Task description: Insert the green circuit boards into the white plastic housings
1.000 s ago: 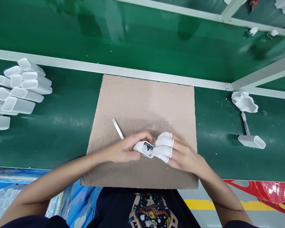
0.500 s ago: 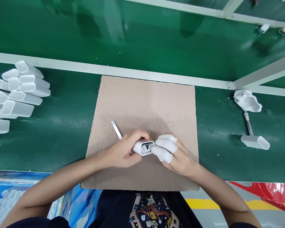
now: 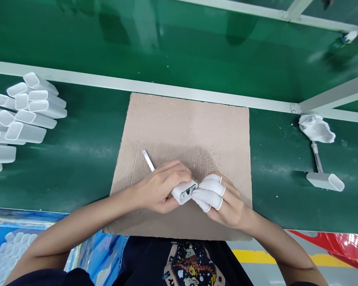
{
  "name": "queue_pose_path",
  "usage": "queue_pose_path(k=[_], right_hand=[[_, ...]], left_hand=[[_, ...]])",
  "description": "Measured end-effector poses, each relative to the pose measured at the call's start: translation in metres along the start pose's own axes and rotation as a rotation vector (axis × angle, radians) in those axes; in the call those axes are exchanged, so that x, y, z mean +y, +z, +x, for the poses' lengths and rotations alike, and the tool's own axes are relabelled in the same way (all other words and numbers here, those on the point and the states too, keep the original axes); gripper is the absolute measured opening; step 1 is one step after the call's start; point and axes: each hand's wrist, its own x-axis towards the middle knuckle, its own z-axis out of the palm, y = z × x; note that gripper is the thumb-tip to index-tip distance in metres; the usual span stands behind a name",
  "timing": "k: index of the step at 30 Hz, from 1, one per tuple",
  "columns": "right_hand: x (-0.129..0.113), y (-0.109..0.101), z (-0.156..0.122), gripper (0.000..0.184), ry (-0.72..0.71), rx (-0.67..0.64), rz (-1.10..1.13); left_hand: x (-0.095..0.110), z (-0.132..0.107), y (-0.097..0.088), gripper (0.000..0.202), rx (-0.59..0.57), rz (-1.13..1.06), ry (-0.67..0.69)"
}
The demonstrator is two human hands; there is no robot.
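A white plastic housing sits in my left hand, which is closed around it above the cardboard. Its open end faces me and to the right, and a green-edged part shows inside. My right hand wears white finger cots on several fingers. Those fingertips are pressed together at the right edge of the opening; anything between them is hidden. A thin silvery strip lies on the cardboard, its lower end behind my left hand.
Under my hands lies a cardboard sheet with dark specks. White housings are piled on the green table at left. At right are another housing, a thin tool and a crumpled white cloth. A white rail crosses behind.
The housing has tilted and shifted slightly right and down in my left hand, whose fingers have moved over its top. My right fingertips stay at the opening. The camera view has shifted slightly.
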Motion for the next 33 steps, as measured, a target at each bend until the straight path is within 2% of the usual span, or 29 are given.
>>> queue_pose_path(k=[11, 20, 27, 33], right_hand=[[-0.002, 0.008, -0.002, 0.035, 0.074, 0.040, 0.101], [-0.003, 0.014, 0.000, 0.035, 0.047, 0.081, 0.140], [-0.002, 0.016, -0.003, 0.035, 0.006, 0.078, 0.081], [-0.003, 0.016, -0.004, 0.033, -0.035, 0.034, -0.036]], left_hand=[[0.002, -0.001, 0.003, 0.017, 0.024, 0.141, 0.006], [0.003, 0.001, 0.004, 0.015, 0.029, 0.127, -0.001], [0.003, 0.001, 0.004, 0.013, 0.016, 0.141, -0.017], [0.001, -0.001, 0.006, 0.015, 0.025, 0.240, -0.016]])
